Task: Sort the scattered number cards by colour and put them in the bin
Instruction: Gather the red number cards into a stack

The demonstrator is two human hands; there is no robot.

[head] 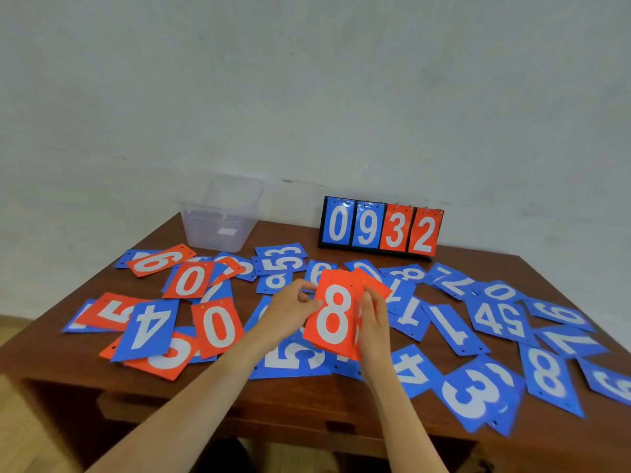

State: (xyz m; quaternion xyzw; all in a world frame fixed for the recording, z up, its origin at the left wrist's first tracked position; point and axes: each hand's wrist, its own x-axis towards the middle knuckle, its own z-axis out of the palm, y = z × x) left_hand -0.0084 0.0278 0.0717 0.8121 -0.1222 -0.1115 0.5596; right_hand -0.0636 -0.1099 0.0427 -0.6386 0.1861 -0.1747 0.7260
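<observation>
A small stack of red cards (336, 314) with a white 8 on top is held up over the middle of the table. My left hand (290, 308) pinches its left edge and my right hand (374, 322) grips its right edge. Several red cards lie on the left: a 6 (160, 260), a 0 (189, 279), a 5 (112, 310) and another 0 (216, 327). Blue cards cover the right side, among them a 3 (473, 392) and an 8 (549, 378). A clear plastic bin (222, 216) stands at the back left.
A black flip scoreboard (380, 227) reading 0 9 3 2 stands at the back of the brown wooden table (553, 448). A pale wall rises behind it. The table's front edge runs below my forearms.
</observation>
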